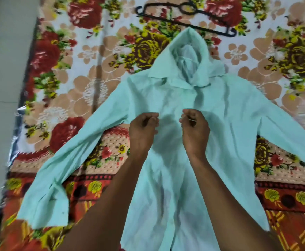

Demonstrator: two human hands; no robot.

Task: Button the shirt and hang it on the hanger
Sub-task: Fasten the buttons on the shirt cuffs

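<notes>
Shirt point(166, 160) fabric at mid-chest is where both hands work: the left hand point(143, 125) and right hand point(193, 125) hover close together with curled fingers, though blur hides whether they pinch cloth. It lies face up, sleeves spread, across the floral blanket point(75, 78). Thin, limp cotton will likely crumple, so holding the placket edges seems wise. The hanger point(186, 19) lies by the blanket's far edge.

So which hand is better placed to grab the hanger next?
Probably the right hand: the hanger lies beyond the collar, slightly nearer it. Both hands hover over the shirt, so the edge is small.
</notes>
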